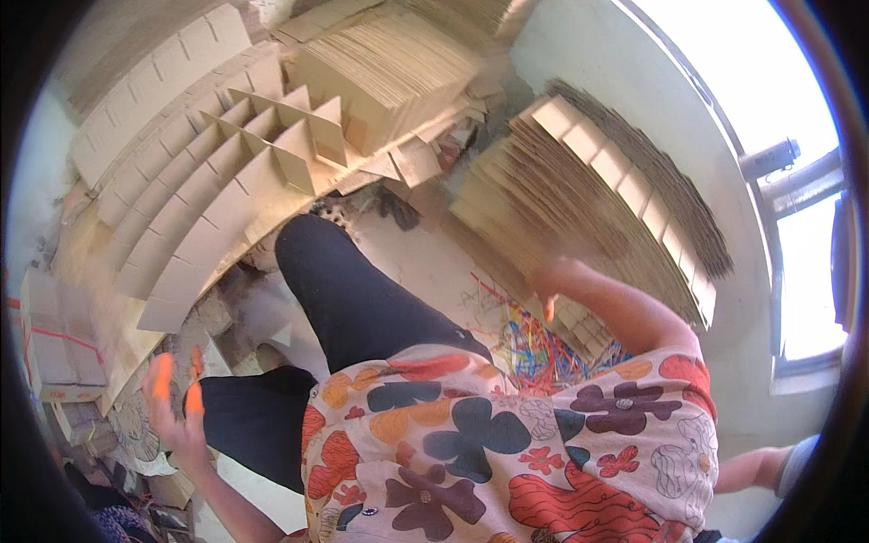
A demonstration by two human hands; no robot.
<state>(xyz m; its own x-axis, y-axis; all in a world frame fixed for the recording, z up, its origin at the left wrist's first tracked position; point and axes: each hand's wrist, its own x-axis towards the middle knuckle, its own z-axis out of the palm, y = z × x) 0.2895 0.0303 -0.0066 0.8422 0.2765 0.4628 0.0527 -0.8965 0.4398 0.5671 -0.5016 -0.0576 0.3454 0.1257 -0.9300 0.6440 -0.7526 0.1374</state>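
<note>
My left hand (176, 418) is raised at the lower left, beside my knee. Orange coverings sit on its fingertips; the fingers are spread and hold nothing. My right hand (563, 279) is at the near side of a tall stack of slotted cardboard strips (552, 195). Motion smears it, and one orange-tipped finger points down; its grip cannot be made out. On the bench ahead, a partly assembled cardboard divider grid (281, 127) stands with crossed strips. Long slotted cardboard strips (195, 262) stand on edge in rows, joined to it at their far end.
A thick pile of flat cardboard pieces (389, 68) lies at the back of the wooden bench (262, 222). Colourful strap scraps (534, 348) litter the floor on the right. A taped carton (59, 335) stands at far left. Another person's arm (756, 469) shows at lower right.
</note>
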